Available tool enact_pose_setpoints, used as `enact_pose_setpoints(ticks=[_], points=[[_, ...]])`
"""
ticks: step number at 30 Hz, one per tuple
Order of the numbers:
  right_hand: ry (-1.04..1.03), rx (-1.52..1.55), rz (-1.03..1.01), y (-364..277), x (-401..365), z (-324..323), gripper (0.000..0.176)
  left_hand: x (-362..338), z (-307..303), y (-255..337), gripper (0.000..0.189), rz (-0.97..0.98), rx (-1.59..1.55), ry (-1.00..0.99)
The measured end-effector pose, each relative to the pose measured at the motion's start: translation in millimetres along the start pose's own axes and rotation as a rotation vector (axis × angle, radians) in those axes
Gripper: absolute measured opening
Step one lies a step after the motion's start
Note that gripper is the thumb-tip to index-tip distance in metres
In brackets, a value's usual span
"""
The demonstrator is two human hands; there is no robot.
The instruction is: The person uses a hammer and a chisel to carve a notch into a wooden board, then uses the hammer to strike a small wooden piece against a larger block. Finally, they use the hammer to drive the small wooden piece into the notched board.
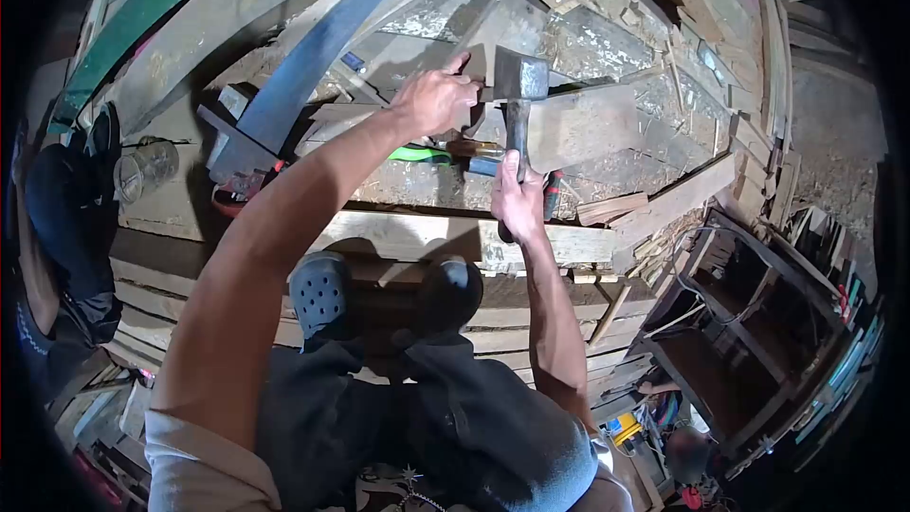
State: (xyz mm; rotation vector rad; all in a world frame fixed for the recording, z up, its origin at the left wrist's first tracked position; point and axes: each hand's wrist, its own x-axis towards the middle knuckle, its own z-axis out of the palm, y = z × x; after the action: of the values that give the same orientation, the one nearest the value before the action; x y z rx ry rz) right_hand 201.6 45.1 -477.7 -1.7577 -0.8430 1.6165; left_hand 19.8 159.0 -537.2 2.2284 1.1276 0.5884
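Note:
My right hand (519, 204) is wrapped round the handle of a hammer (522, 76) with a heavy, dark metal head. The head is raised over the wooden work surface (408, 185), just right of my left hand (434, 102). The left fingers are curled beside a wooden board (498, 24); what they grip is hidden. Below the left hand lie a bright green tool handle (422, 155) and an amber-handled tool (474, 148). A wide handsaw (318, 62) rests to the left, its blade slanting away from me.
A clear jar (147, 171) stands at the left, near another person's dark clothing (71, 209). A green board (142, 24) lies at the far left. Wood scraps (616, 209) lie at the right, beyond them a dark open frame (749, 322). My shoes (319, 294) rest on wooden slats.

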Motion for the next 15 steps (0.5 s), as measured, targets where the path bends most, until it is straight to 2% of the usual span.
enact_pose_setpoints(ticks=[1, 2, 3, 6, 7, 10, 13, 14, 15], points=[[0.014, 0.024, 0.056, -1, -5, 6, 0.045, 2, -4, 3, 0.018, -0.097, -0.018, -0.138], [0.048, -0.042, -0.029, 16, -11, 5, 0.045, 9, -17, 11, 0.017, -0.193, -0.033, -0.269], [0.076, -0.112, -0.123, 32, -16, 3, 0.045, 16, -28, 22, 0.016, -0.381, 0.010, -0.393], [0.030, 0.015, 0.058, 18, -39, -1, 0.044, 3, 1, 0, 0.017, -0.142, -0.060, -0.097], [0.010, 0.039, 0.127, 18, -41, -5, 0.044, 0, -1, 2, 0.017, -0.160, -0.070, -0.091], [0.063, -0.228, -0.078, 37, -31, -5, 0.047, 4, -2, 9, 0.023, -0.245, 0.067, -0.155], [0.033, -0.140, -0.061, 27, -25, -3, 0.047, 2, 17, -9, 0.019, -0.177, 0.120, -0.172], [0.066, -0.259, -0.127, 22, -18, -2, 0.047, 6, -6, 9, 0.015, -0.254, 0.025, -0.206], [0.064, -0.197, -0.097, 18, -9, -3, 0.048, 2, 8, -6, 0.013, -0.137, -0.032, -0.183]])
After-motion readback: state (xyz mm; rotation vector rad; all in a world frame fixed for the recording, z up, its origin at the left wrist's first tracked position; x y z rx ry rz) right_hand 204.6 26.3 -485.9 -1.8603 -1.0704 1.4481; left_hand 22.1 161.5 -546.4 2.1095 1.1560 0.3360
